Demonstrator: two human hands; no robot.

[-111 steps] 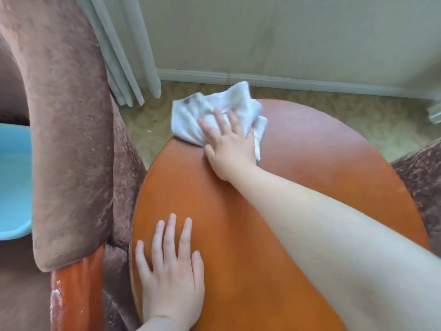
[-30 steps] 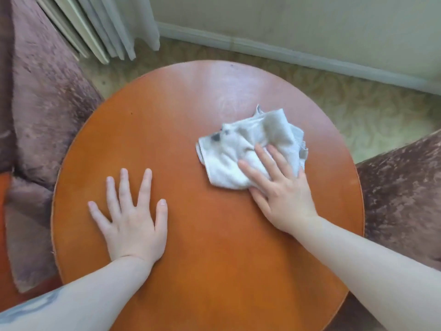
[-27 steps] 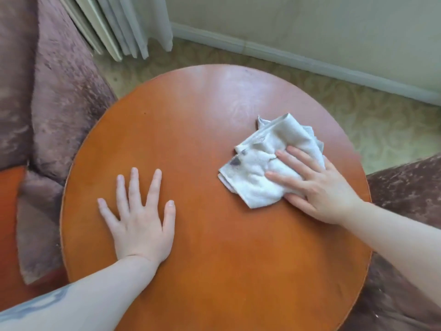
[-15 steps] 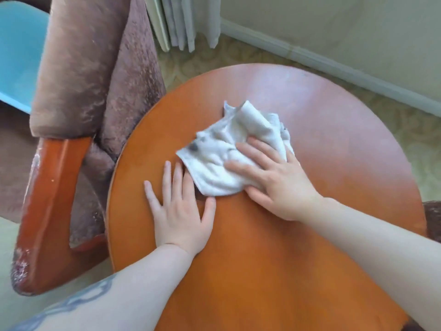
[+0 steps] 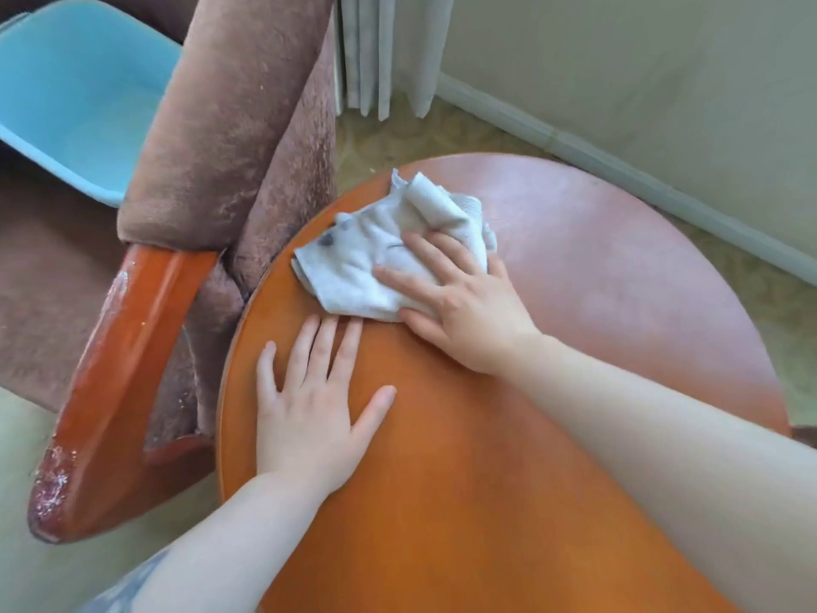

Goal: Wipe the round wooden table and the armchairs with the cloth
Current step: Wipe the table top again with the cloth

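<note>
- A pale wall with a white skirting board is running behind the round wooden table [image 5: 574, 267], with patterned flooring showing around its far rim and the foot of a curtain [image 5: 380, 50] hanging beyond it.
- The table's top is lying smooth and orange-brown; its far half is looking hazy and paler, its near half glossier.
- The cloth [image 5: 367, 254] is lying crumpled on the table's left far edge, off-white, soft and creased, with a small dark spot near its left corner and 1 fold standing up at the back.
- The right hand [image 5: 460, 311] is pressing flat on the cloth's right side with fingers spread, palm down, not pinching; the cloth is stretching away from it toward the table's left rim, its long axis running roughly left-to-right.
- The left hand [image 5: 309, 404] is lying flat and spread on bare wood nearer the table's front, its fingertips just beside the cloth's near edge, holding nothing.
- The right hand is the one on the cloth, so the coming stroke is likely its to make, probably along the left rim.
- Just left of the table an armchair [image 5: 230, 126] is standing with brown plush upholstery touching the rim, and a glossy wooden armrest [image 5: 119, 369] with a worn tip.
- A light-blue plastic basin [image 5: 75, 90] is sitting on the armchair's seat, farther from the table.
</note>
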